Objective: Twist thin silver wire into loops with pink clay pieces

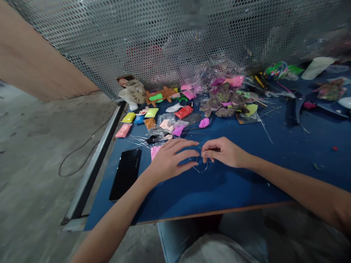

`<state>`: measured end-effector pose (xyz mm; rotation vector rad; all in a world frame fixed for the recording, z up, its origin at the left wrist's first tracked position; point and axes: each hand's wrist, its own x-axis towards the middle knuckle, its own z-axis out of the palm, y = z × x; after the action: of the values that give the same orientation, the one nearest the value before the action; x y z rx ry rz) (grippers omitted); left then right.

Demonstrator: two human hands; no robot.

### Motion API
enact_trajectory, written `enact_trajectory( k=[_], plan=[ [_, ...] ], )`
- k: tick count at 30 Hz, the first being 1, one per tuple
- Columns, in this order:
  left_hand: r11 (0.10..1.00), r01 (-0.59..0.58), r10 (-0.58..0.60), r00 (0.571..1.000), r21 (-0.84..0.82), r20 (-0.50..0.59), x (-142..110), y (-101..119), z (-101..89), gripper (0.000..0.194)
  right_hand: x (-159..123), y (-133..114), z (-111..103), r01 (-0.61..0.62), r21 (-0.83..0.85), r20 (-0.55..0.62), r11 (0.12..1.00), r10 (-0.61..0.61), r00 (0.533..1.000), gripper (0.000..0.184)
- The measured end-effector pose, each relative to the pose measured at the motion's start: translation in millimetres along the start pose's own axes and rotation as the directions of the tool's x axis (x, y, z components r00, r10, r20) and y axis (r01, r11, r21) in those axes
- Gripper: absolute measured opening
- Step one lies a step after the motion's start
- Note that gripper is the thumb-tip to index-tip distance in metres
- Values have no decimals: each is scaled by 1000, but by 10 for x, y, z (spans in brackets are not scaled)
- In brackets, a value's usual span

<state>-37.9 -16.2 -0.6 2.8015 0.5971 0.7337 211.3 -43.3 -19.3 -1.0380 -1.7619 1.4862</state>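
Observation:
My right hand [225, 152] pinches a thin, light wire [202, 171] between thumb and fingertips. The wire bends into a loose loop that hangs just below the fingers, close above the blue tabletop [233, 190]. Opposite it, my left hand [173, 157] has its fingers stretched out and apart, with the tips close to the wire. Nothing shows in the left hand's grasp. Behind the hands lie a bundle of straight wires [196, 119] and a purple lump of modelling clay [204, 123].
A black phone [125, 174] lies left of my left arm. Several clay packets, such as a red one [184, 112], are spread behind. Farther back are a brown clay figure [161, 95] and grey-brown lumps [225, 100]. A perforated metal panel [164, 44] borders the table's back.

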Motion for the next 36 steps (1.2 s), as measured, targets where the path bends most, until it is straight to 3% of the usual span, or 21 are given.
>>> enact_trajectory(
  k=[2, 6, 9, 12, 15, 19, 24, 27, 36],
  plan=[
    [998, -45, 43, 998, 49, 45, -9, -14, 27, 13, 2, -1, -2, -14, -24, 2, 1000, 14, 1000, 25],
    [999, -43, 44, 998, -18, 51, -33, -9, 49, 15, 14, 0, 0, -21, 26, 22, 999, 21, 1000, 26],
    [995, -37, 32, 998, -90, -60, -44, -4, 53, 17, 31, 28, -14, -44, 250, -8, 967, 47, 999, 29],
    [996, 6, -22, 984, -89, -176, -40, -8, 57, 16, 37, 61, -28, -78, 533, -25, 842, 108, 994, 32],
    [994, 82, -99, 964, -79, -247, -28, -19, 69, 14, 35, 85, -5, -80, 661, 14, 746, 94, 995, 33],
    [990, 117, -136, 949, -82, -285, -17, -26, 104, 12, 43, 108, 92, -46, 681, -5, 731, 67, 998, 40],
    [992, 10, -37, 976, -122, -214, -11, -10, 157, 17, 51, 118, 174, 34, 577, -144, 816, 60, 988, 27],
    [990, -43, 21, 987, -138, -160, -10, -15, 175, 17, 39, 102, 171, 40, 537, -144, 843, 45, 988, 25],
    [993, -12, -2, 992, -114, -125, -3, 4, 161, 19, 27, 78, 139, 1, 492, -119, 871, 66, 991, 29]
  ],
)
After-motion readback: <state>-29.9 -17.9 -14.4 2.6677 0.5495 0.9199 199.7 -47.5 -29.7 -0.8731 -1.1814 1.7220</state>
